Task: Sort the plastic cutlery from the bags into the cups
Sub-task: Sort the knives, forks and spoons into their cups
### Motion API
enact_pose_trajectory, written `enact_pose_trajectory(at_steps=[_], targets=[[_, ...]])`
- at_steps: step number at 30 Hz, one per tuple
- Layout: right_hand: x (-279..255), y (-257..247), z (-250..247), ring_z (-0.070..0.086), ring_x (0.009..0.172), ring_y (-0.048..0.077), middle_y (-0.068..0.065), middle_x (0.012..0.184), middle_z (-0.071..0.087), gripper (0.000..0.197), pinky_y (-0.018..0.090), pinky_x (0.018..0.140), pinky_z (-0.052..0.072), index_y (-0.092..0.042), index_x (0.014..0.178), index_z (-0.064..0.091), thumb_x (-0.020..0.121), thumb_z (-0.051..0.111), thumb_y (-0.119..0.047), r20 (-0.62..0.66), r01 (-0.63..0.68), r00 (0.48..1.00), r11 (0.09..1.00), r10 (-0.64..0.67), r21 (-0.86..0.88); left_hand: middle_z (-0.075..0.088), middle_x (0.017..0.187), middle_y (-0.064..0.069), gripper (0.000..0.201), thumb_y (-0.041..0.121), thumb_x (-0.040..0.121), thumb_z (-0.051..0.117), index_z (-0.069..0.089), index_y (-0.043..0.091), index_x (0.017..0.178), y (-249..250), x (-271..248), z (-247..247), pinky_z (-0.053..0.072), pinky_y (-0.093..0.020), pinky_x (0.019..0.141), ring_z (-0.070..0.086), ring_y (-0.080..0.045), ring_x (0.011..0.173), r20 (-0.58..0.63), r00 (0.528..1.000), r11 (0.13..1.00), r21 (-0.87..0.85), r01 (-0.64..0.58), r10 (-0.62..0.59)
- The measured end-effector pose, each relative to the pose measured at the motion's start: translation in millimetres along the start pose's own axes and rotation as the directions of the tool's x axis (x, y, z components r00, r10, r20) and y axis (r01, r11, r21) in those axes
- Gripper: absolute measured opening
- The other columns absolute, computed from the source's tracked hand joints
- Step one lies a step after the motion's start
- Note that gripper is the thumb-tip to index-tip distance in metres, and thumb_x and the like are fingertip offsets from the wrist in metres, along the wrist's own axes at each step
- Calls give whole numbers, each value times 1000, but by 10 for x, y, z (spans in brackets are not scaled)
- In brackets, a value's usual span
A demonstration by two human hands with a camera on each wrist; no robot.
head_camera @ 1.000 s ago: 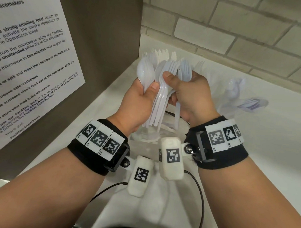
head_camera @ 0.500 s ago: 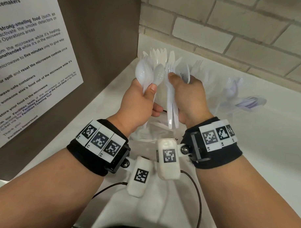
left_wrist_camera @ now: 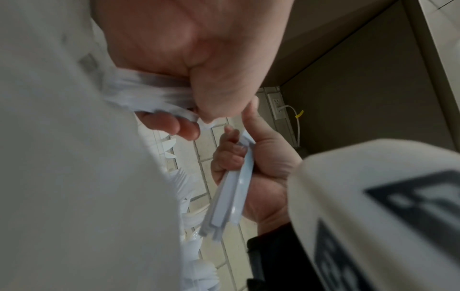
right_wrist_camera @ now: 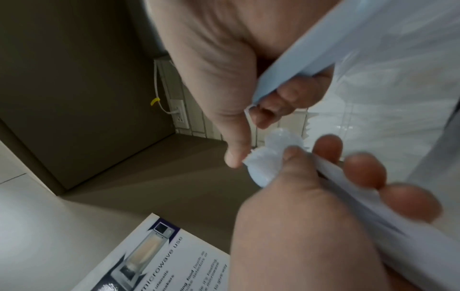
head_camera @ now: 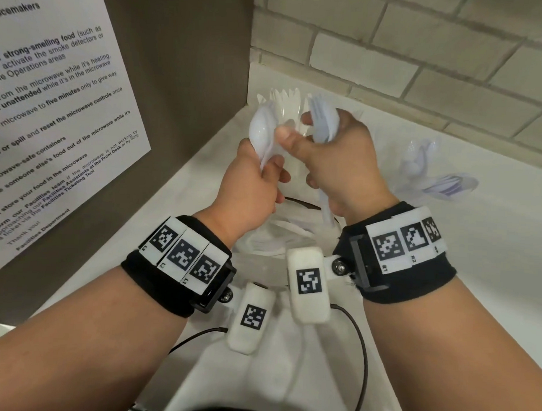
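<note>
Over the white counter (head_camera: 445, 273), both hands are raised close together. My left hand (head_camera: 266, 177) grips a small bunch of white plastic spoons (head_camera: 263, 134) by the handles, bowls up. My right hand (head_camera: 308, 157) grips a bunch of white forks (head_camera: 323, 121), tines up, and its thumb reaches toward the spoons. The left wrist view shows the fork handles (left_wrist_camera: 231, 196) sticking out below the right fist. In the right wrist view the spoon bowls (right_wrist_camera: 268, 163) lie against the right thumb. Just behind the hands stands a cup of upright white cutlery (head_camera: 286, 96).
A clear bag of cutlery (head_camera: 436, 177) lies on the counter to the right. Another crumpled clear bag (head_camera: 271, 239) lies under the wrists. A brown panel with a posted notice (head_camera: 51, 120) walls the left side, and a brick wall (head_camera: 422, 57) runs along the back.
The big mixed bunch has been split: the left hand kept the spoons and the right hand drew the forks away to the right and upward.
</note>
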State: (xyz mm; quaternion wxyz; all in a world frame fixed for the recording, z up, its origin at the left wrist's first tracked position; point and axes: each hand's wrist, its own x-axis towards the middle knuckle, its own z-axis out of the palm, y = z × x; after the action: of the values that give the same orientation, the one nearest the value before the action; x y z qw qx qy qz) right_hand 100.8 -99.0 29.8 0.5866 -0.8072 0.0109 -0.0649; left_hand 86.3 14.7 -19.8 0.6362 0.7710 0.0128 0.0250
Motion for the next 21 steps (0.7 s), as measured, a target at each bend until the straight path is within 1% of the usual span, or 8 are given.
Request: enact_pose_trajectory(at_steps=[3, 7, 9, 11, 14, 16, 19, 21], targets=[[-23, 5, 30, 56, 46, 5, 0, 72, 63, 35, 16, 41, 39, -10, 97, 62, 71, 83, -19, 61, -46, 997, 998, 44, 31, 62, 88, 1, 17, 20, 101, 44, 39, 19, 117, 5, 7, 3, 53, -30, 55, 58, -12, 59, 41, 999, 1000, 16, -16, 16], [10, 9, 45, 47, 41, 13, 10, 67, 61, 10, 21, 40, 36, -7, 86, 63, 77, 64, -2, 31, -86, 996, 992, 83, 96, 57, 87, 0, 21, 29, 100, 47, 40, 15, 115, -12, -31, 1, 44, -29, 51, 49, -10, 57, 107, 994, 991, -135, 2, 13], [29, 26, 53, 48, 44, 20, 15, 71, 61, 10, 25, 42, 36, -6, 84, 63, 76, 59, -1, -1, -111, 994, 982, 113, 150, 54, 86, -1, 30, 38, 101, 40, 44, 12, 118, -10, -56, 15, 41, -28, 50, 45, -11, 56, 125, 992, 973, -229, 42, -14], [29, 36, 57, 53, 50, 25, 17, 73, 62, 10, 28, 44, 38, -6, 86, 63, 78, 58, -2, -9, -100, 995, 974, 104, 203, 53, 86, -1, 30, 37, 103, 36, 48, 16, 120, -12, -58, 22, 40, -28, 50, 44, -13, 57, 128, 991, 962, -265, 62, -28], [47, 26, 12, 57, 51, 17, 5, 75, 62, 10, 27, 47, 48, -15, 88, 57, 85, 62, -7, -63, -45, 996, 975, 60, 217, 56, 84, 2, 20, 26, 104, 38, 48, 16, 118, -31, -27, 2, 43, -28, 52, 47, -12, 57, 97, 995, 981, -192, 36, -17], [74, 11, -38, 58, 48, 15, 2, 79, 60, 14, 28, 52, 54, -18, 92, 55, 87, 61, -7, -66, -24, 997, 972, 40, 232, 57, 82, 5, 19, 26, 104, 38, 49, 18, 118, -44, -15, -20, 43, -26, 53, 48, -11, 56, 92, 996, 988, -152, 22, -8], [132, -10, -110, 49, 39, 10, -3, 83, 60, 11, 23, 45, 46, -17, 97, 59, 89, 61, -9, -64, 49, 997, 993, -42, 109, 59, 82, 6, 22, 30, 104, 36, 52, 20, 116, -41, -23, -30, 42, -25, 52, 47, -10, 54, 96, 995, 987, -158, 42, -26], [175, -16, -126, 45, 37, 5, -3, 85, 62, 14, 21, 41, 41, -17, 102, 62, 89, 62, -12, -11, 98, 995, 995, -98, -6, 60, 81, 5, 22, 31, 104, 36, 53, 19, 112, -41, -30, -22, 41, -26, 53, 46, -10, 53, 115, 993, 987, -155, 48, -31]])
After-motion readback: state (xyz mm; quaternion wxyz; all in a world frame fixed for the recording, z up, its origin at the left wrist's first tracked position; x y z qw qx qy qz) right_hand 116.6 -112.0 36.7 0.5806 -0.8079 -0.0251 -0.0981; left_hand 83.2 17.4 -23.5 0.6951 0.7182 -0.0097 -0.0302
